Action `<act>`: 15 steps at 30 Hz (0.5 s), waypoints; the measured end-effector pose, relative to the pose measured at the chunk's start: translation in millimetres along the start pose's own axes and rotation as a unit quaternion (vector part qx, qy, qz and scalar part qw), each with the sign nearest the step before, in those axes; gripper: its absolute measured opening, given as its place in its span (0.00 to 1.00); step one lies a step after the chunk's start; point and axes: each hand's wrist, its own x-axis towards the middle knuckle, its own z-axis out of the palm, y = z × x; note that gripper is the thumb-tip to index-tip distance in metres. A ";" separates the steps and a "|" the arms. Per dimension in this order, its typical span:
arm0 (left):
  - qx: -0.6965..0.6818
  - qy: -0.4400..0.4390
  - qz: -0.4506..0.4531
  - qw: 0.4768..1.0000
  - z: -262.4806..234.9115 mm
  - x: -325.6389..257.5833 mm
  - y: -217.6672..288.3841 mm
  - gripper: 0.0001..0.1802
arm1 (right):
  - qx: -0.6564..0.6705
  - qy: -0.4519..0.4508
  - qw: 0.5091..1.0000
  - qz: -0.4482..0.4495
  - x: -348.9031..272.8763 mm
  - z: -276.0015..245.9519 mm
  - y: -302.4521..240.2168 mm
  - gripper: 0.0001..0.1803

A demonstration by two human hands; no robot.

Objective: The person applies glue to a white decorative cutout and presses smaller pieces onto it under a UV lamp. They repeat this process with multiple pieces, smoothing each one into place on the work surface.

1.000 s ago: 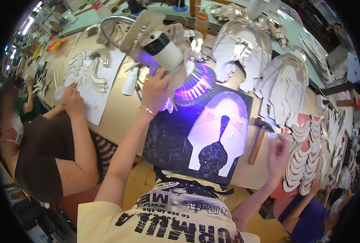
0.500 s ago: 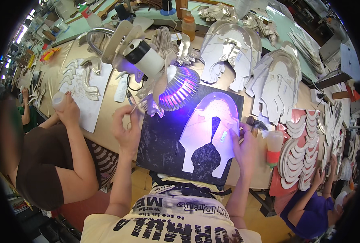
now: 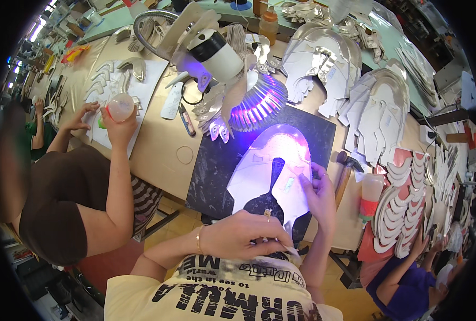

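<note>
A white horseshoe-shaped shoe upper [image 3: 297,140] lies over the black board, lit purple-white and tilted up slightly at its near end. My right hand [image 3: 319,197] grips its right edge, thumb on top and fingers behind. My left hand [image 3: 246,234], with a ring and a bracelet, is in front of the upper's near end, over my shirt. Its fingers are bent together in a pinch. A small pale tip shows at them, too small to name. The black board [image 3: 208,184] lies beneath. Above the upper hangs a lamp [image 3: 259,104] with small pale leather pieces [image 3: 219,131] hung around it.
Stacked shoe uppers [image 3: 323,59] stand behind, with more [image 3: 380,107] to the right. A hammer [image 3: 348,166] and a red-banded bottle [image 3: 371,195] lie right of the board. A cutter knife [image 3: 186,119] is at its left. A co-worker's hand [image 3: 121,125] holds a bottle.
My left hand has moved from the pieces by the lamp down and right to the upper's near end. My right hand keeps its grip. The co-worker's bottle has moved right.
</note>
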 end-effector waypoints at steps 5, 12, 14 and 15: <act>-0.011 -0.001 0.023 1.000 2.5 6.3 -4.5 0.08 | -0.181 0.136 0.971 -0.077 -13.9 -6.7 -11.5 0.16; -0.049 0.018 -0.023 0.998 2.0 2.6 -5.9 0.06 | 0.102 -0.240 0.942 -0.209 -42.6 -48.2 -61.0 0.30; -0.071 0.078 -0.034 0.994 7.0 2.2 -11.2 0.06 | 0.050 -0.284 0.938 -0.195 -49.2 -48.8 -68.1 0.31; -0.125 0.114 -0.063 0.984 9.9 2.2 -15.4 0.06 | 0.001 -0.306 0.936 -0.175 -51.2 -47.0 -69.0 0.31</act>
